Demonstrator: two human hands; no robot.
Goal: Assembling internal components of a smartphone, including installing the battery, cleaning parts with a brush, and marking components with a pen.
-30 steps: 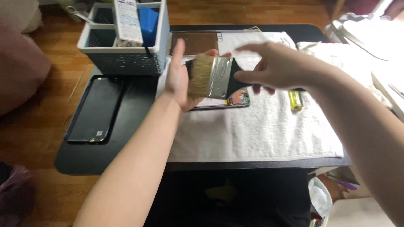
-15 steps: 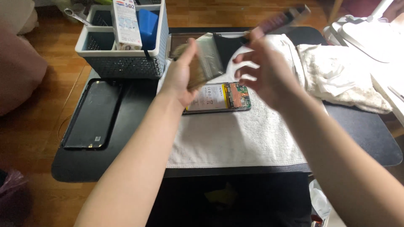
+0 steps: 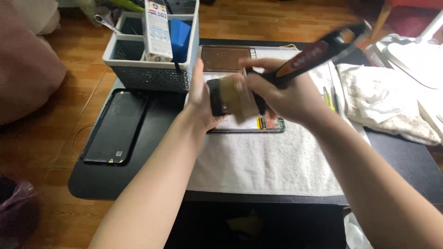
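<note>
Head view, looking down on a low dark table [image 3: 138, 184] that stands on a wooden floor. The right hand [image 3: 288, 99] is closed around the black handle of a wide paintbrush [image 3: 277, 78], fingers wrapped tight about the grip near the ferrule; the handle, blurred, slants up and to the right, and a red-orange patch shows along it. The left hand [image 3: 200, 103] is held open and upright, fingers together and extended, with the palm turned toward the pale bristles, which press against it or lie just beside it; the blur does not allow the contact to be told for certain. Both hands hang above an opened phone [image 3: 251, 124], which lies flat on a white towel [image 3: 263, 161] with its inner parts exposed. The towel covers the middle of the table. At the left of the table lies a black phone panel [image 3: 115, 127], well apart from the hands. Behind it stands a grey perforated organiser basket [image 3: 147, 76] with several compartments, which holds a tall white box [image 3: 157, 30] and a blue object [image 3: 179, 37]. To the right, a crumpled cream cloth [image 3: 387, 101] rests on the table's far edge.
</note>
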